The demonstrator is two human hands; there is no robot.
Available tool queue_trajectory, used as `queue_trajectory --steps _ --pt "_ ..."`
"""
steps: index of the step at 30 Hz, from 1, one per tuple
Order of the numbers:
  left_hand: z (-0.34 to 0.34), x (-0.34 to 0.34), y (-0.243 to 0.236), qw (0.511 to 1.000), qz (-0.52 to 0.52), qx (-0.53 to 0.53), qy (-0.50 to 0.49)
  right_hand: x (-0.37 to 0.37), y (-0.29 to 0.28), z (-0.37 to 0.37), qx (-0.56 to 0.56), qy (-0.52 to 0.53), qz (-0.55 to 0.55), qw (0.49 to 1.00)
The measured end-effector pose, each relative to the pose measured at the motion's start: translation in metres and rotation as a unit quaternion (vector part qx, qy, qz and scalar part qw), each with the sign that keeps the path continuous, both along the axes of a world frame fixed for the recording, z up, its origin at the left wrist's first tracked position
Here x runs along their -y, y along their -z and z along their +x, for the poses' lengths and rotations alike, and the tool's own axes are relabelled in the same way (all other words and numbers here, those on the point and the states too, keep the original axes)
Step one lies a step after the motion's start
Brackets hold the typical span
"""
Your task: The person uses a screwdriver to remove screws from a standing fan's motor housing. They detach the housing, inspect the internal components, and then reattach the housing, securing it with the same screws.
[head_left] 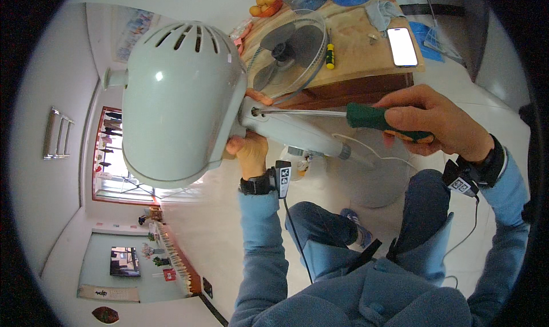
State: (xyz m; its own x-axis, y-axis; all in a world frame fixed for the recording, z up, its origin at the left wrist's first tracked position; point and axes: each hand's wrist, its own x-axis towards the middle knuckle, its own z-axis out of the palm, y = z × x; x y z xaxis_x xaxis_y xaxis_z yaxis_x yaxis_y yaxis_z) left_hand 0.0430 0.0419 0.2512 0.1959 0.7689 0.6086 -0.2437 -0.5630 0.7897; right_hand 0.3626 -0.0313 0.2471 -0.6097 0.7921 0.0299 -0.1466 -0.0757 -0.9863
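Observation:
A pale grey-green fan motor housing point(183, 110) with slotted vents fills the left of the view, tilted on its neck point(291, 130). My left hand point(251, 150) is closed round the joint between housing and neck, with part of its fingers hidden behind. In my right hand point(429, 118) is a screwdriver point(372, 116) with a green handle, gripped from the right. Its long metal shaft runs left, and the tip sits at a hole in the neck near the joint. Whether a screw is inside cannot be seen. The round fan base point(377, 181) stands on the floor below.
On the wooden table point(366, 58) lie fan blades with a wire guard point(286, 50), a yellow-and-black screwdriver point(330, 56), a phone with a lit screen point(402, 47), a grey cloth point(382, 14) and a basket of orange fruit point(266, 4). A white cord point(377, 151) hangs by the neck.

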Motion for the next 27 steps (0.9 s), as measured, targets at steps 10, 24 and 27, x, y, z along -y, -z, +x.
queue_trajectory --steps 10,24,27 --pt "-0.002 -0.001 0.005 0.998 -0.013 -0.027 -0.058 0.023 -0.037 -0.019 0.512 0.162 0.535 0.652" --pt "0.005 0.024 0.046 0.935 -0.004 0.102 -0.339 0.019 -0.028 -0.008 0.089 0.036 -0.048 0.994" --pt "0.011 0.023 0.041 0.938 0.012 0.115 -0.326 0.024 -0.027 -0.007 0.029 -0.056 -0.125 0.990"
